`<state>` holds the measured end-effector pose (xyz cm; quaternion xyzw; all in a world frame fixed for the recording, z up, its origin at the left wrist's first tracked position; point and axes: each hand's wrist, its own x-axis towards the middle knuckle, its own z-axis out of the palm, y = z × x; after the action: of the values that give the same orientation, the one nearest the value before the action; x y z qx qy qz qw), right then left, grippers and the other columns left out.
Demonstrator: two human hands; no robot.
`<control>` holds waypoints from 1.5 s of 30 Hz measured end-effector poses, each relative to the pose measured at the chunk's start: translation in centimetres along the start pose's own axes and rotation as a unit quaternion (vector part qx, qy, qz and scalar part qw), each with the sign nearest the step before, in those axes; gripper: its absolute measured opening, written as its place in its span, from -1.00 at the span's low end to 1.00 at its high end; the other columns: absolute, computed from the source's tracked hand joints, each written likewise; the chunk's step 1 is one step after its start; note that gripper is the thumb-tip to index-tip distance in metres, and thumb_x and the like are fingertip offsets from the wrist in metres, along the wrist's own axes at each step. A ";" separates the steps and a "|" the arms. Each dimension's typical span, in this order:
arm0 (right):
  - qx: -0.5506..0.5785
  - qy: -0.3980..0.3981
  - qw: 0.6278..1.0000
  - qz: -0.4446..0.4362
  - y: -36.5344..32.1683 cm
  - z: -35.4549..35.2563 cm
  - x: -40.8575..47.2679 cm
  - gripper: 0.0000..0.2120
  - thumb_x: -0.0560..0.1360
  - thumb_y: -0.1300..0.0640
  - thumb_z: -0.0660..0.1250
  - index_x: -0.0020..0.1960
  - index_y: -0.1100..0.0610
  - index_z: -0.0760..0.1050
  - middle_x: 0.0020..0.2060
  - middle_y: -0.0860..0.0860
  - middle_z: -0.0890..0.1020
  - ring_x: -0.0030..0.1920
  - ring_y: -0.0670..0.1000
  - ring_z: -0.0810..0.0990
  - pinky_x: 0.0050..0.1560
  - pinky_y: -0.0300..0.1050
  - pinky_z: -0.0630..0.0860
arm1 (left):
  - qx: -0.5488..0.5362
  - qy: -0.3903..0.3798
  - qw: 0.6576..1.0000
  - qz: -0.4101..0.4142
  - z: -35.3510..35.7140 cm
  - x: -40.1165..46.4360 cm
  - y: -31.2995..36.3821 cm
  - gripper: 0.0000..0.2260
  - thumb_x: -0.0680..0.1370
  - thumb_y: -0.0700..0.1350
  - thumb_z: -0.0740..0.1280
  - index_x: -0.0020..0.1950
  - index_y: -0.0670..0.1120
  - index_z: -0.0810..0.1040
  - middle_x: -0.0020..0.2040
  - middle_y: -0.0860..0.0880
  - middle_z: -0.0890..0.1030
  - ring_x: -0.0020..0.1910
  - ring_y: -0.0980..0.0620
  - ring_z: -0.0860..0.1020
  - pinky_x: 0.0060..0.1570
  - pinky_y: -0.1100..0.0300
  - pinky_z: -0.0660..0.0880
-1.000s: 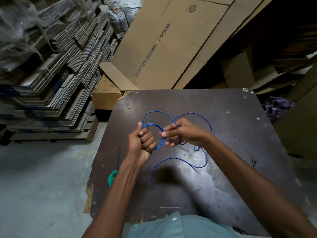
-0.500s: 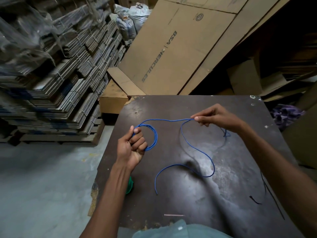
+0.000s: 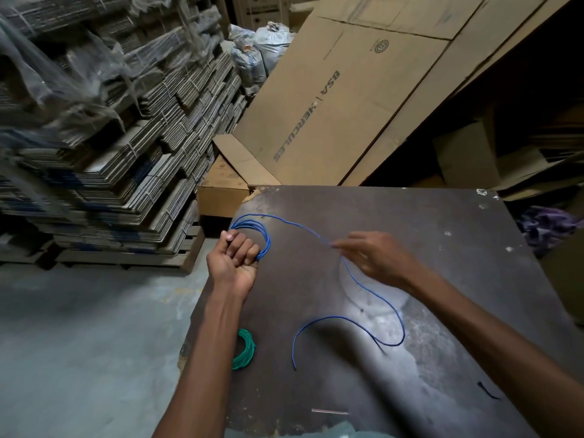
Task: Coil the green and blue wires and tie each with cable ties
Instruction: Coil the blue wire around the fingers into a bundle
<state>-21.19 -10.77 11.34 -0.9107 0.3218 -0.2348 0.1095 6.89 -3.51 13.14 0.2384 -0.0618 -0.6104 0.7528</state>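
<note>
Two hands, blue wire (image 3: 373, 289) near table (image 3: 442, 279) edge

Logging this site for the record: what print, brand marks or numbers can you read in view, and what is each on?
"BSA | HERCULES": printed sideways in dark letters on the large flattened brown cardboard sheet leaning behind the dark worn table.
Round stamped logo higher on the same sheet: too small to read.
Dark lettering on the white carton at the top edge, possibly "LG": too blurred to confirm.
Nothing readable on the stacked bundles of flattened cartons.
</note>
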 end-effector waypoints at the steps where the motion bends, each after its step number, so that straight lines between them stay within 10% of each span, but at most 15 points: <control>1: -0.045 -0.032 0.998 -0.017 -1.1 0.1 0.2 -0.70 0.61 -0.01 0.23 0.24 -0.06 0.65 -0.14 0.01 0.67 -0.17 0.21 0.67 -0.29 -0.01 0.51 | 0.016 0.002 1.000 0.007 0.2 0.0 -0.2 -0.68 0.67 -0.11 0.02 -0.28 -0.05 0.32 -0.54 0.09 0.21 -0.62 0.16 0.15 -0.56 0.28 0.15; 7: -0.195 -0.180 0.957 -0.114 -7.6 -0.7 2.1 -0.71 0.46 0.00 0.15 -0.16 0.10 0.60 -0.24 0.08 0.65 -0.25 0.25 0.62 -0.36 -0.10 0.15 | 0.168 0.012 0.985 0.031 1.3 0.5 -2.2 -0.69 0.68 -0.01 0.03 -0.24 -0.06 0.29 -0.47 0.05 0.34 -0.50 0.08 0.32 -0.47 0.25 0.36; 13: -0.077 -0.193 0.968 -0.143 -11.0 -2.2 4.7 -0.76 0.51 -0.02 0.24 -0.24 0.08 0.52 -0.23 0.05 0.64 -0.22 0.19 0.55 -0.35 -0.11 0.26 | 0.234 -0.047 0.971 0.008 3.0 -1.1 -4.7 -0.67 0.70 -0.02 0.01 -0.21 -0.11 0.31 -0.40 -0.09 0.55 -0.35 -0.05 0.60 -0.25 0.14 0.59; 21: 0.024 -0.013 0.991 -0.134 -9.3 -5.0 6.7 -0.86 0.54 0.03 0.41 -0.12 0.01 0.72 -0.32 -0.06 0.59 -0.35 0.01 0.54 -0.36 -0.14 0.38 | 0.400 -0.111 0.910 -0.013 2.9 -2.7 -5.2 -0.62 0.69 -0.05 0.04 -0.22 -0.16 0.47 -0.46 -0.07 0.39 -0.49 0.02 0.28 -0.47 0.20 0.25; 30: 0.151 -0.013 0.984 0.092 -2.7 -3.5 6.7 -0.60 0.41 -0.29 0.46 -0.26 0.05 0.64 -0.49 -0.14 0.52 -0.44 -0.16 0.44 -0.39 -0.28 0.29 | 0.180 -0.115 0.957 -0.199 2.6 -2.6 -5.3 -0.64 0.64 -0.03 0.03 -0.34 -0.05 0.34 -0.52 0.08 0.02 -0.57 0.10 -0.04 -0.57 0.24 -0.05; 36: 0.434 -0.093 0.857 0.262 -4.3 0.5 3.2 -0.50 0.59 -0.23 0.28 0.11 0.23 0.62 -0.19 0.04 0.68 -0.10 0.11 0.71 0.00 0.03 0.62 | 0.138 -0.043 0.972 -0.183 1.8 -2.2 -6.1 -0.64 0.64 -0.04 0.05 -0.37 -0.04 0.28 -0.60 0.10 0.08 -0.58 0.11 -0.07 -0.61 0.26 -0.05; 45: 0.571 -0.082 0.756 0.309 -3.8 0.9 2.1 -0.80 0.53 0.12 0.47 0.08 0.21 0.70 -0.25 0.10 0.66 -0.18 0.05 0.64 -0.10 -0.14 0.58 | 0.148 -0.060 0.964 -0.211 1.7 -2.9 -6.9 -0.62 0.65 -0.02 0.04 -0.37 -0.03 0.30 -0.57 0.10 0.06 -0.58 0.11 -0.06 -0.57 0.25 -0.07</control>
<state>-17.31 -9.10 12.67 -0.5453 0.3818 -0.2532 0.7019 -0.64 -2.19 12.25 0.3176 -0.1445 -0.7526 0.5584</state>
